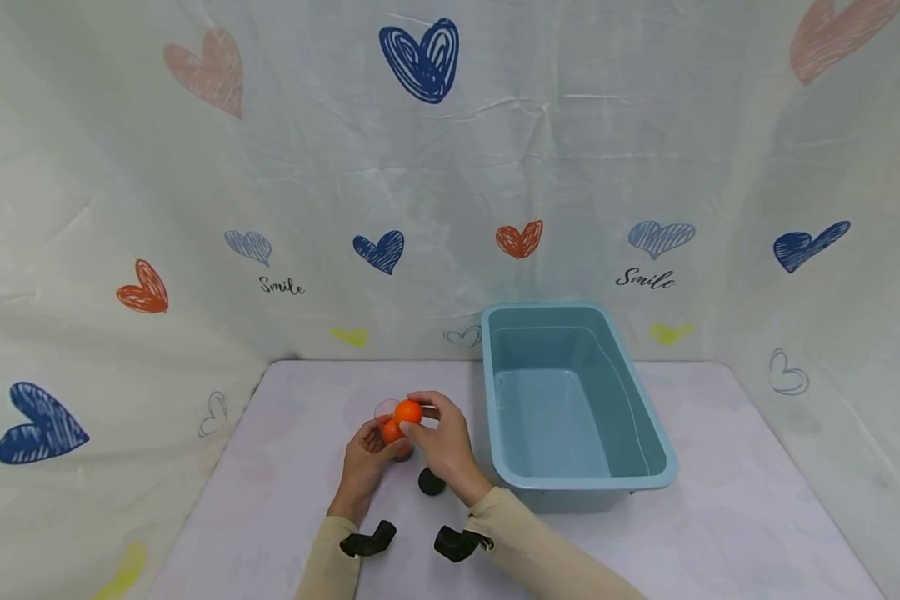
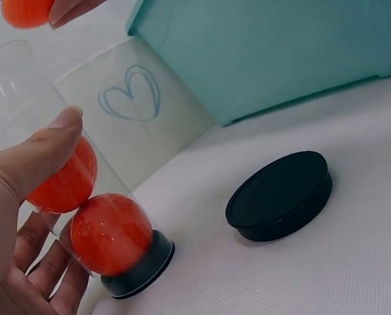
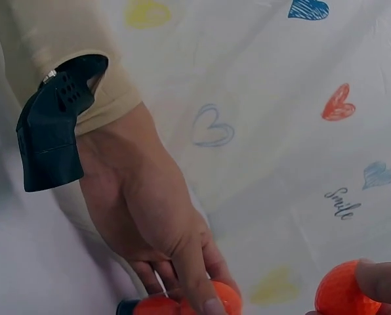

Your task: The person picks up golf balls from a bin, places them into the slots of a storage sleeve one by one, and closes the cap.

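Note:
My left hand (image 1: 363, 468) grips a clear tube (image 2: 15, 82), tilted, with its thumb across the side. Inside are two orange balls, a lower ball (image 2: 111, 233) and an upper ball (image 2: 74, 177) partly behind the thumb. A black cap (image 2: 143, 270) closes the tube's bottom end, close over the table. With fingertips and thumb, my right hand (image 1: 447, 443) pinches another orange ball (image 1: 408, 411) near the tube's upper end. In the right wrist view this ball (image 3: 343, 290) appears apart from the tube. A round black lid (image 2: 281, 197) lies on the table between the forearms.
Right of the hands stands a large light-blue plastic bin (image 1: 547, 400) with nothing in it. A white curtain (image 1: 450, 167) printed with hearts hangs behind the pale table (image 1: 270, 500). Black wrist mounts (image 1: 369, 540) sit on both sleeves.

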A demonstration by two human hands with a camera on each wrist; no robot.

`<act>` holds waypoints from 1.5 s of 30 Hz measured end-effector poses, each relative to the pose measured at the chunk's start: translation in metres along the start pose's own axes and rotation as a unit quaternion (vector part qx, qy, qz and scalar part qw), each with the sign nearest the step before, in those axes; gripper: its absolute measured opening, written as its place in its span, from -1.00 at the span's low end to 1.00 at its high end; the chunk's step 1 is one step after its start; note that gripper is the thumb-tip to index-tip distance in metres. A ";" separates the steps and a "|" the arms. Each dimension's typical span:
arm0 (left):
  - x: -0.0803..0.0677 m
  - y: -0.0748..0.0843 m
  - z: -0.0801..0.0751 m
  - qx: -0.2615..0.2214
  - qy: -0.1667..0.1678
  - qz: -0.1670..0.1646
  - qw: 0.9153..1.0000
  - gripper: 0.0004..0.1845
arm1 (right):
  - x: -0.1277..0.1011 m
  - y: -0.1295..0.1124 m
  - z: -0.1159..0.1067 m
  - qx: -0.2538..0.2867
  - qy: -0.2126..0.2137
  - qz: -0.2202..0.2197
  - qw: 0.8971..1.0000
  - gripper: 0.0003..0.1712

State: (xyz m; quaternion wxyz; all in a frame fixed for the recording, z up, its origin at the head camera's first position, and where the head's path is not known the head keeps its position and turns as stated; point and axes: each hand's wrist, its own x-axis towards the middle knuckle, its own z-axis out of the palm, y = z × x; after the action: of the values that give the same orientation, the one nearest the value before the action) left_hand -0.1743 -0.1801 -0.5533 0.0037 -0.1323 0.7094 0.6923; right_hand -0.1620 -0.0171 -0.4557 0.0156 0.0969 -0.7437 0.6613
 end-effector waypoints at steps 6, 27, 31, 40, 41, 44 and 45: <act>0.000 -0.001 0.000 -0.003 -0.002 0.000 1.000 -0.35 | 0.006 0.005 0.007 -0.013 0.012 0.004 1.000 -0.60; 0.002 -0.004 -0.001 0.002 -0.002 0.018 1.000 -0.40 | 0.016 0.008 0.024 -0.046 -0.006 -0.059 0.997 -0.58; 0.002 -0.004 -0.001 -0.001 -0.002 0.023 1.000 -0.41 | 0.019 0.012 0.026 -0.063 -0.010 -0.070 0.995 -0.58; 0.006 -0.005 0.000 -0.004 0.001 0.033 0.999 -0.45 | 0.019 0.020 0.027 -0.082 -0.016 -0.080 0.993 -0.61; 0.005 -0.005 0.000 -0.003 0.001 0.032 0.999 -0.44 | 0.018 0.021 0.026 -0.081 -0.013 -0.080 0.993 -0.62; 0.004 -0.006 -0.001 -0.001 0.001 0.024 1.000 -0.42 | 0.015 0.023 0.023 -0.070 -0.002 -0.071 0.995 -0.64; 0.003 -0.005 -0.001 0.002 0.002 0.022 1.000 -0.42 | 0.014 0.024 0.022 -0.065 0.001 -0.068 0.996 -0.65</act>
State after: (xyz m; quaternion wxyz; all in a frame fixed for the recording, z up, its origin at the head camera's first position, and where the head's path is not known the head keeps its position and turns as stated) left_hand -0.1758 -0.1814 -0.5592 -0.0132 -0.1179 0.7134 0.6907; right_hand -0.1777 -0.0375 -0.4799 0.0677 0.1449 -0.7769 0.6090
